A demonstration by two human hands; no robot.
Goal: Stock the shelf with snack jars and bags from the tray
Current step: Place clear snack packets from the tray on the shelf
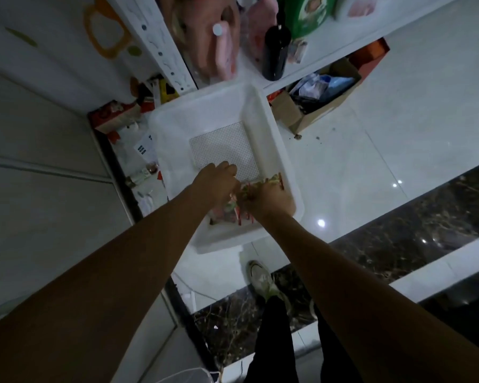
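A white plastic tray (205,114) sits on the floor below the shelf, its perforated bottom mostly bare. Snack bags (271,179) with green and red print lie bunched in the tray's near right corner. My left hand (219,181) reaches into the tray with curled fingers at the left edge of the bags. My right hand (268,200) lies over the bags and grips them; the bags under both hands are largely hidden. The white shelf (329,48) above holds pink packets, a dark bottle (275,51) and a green bag.
An open cardboard box (313,98) of clutter stands on the floor right of the tray. Small packets and papers lie on the low shelf to the tray's left. My shoe (262,280) stands just behind the tray on the glossy tiled floor.
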